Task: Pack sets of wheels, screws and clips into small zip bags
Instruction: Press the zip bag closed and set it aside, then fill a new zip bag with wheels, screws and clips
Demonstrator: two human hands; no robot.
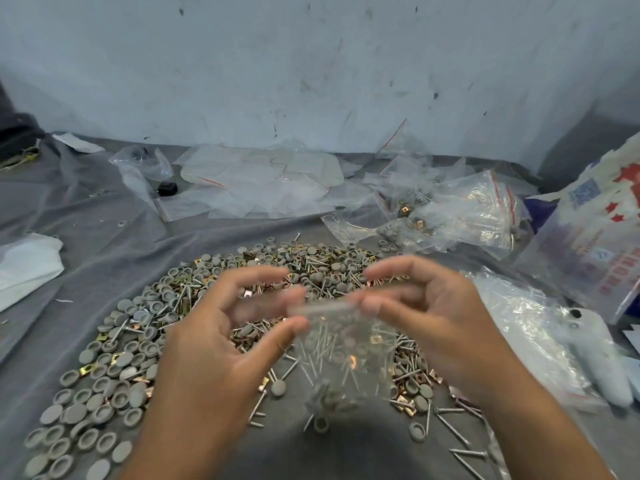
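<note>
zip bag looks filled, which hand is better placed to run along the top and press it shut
Right, probably. The right hand already pinches the zip bag at its top strip, so it can slide along. The left hand pinches the strip's other end and can steady it. Motion blur hides details.

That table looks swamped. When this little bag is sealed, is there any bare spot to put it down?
Bare grey cloth lies left of the parts pile, before the empty bags; another patch between the forearms. The right is crowded: filled bags, plastic sheet. Both hands hold the bag.
</note>
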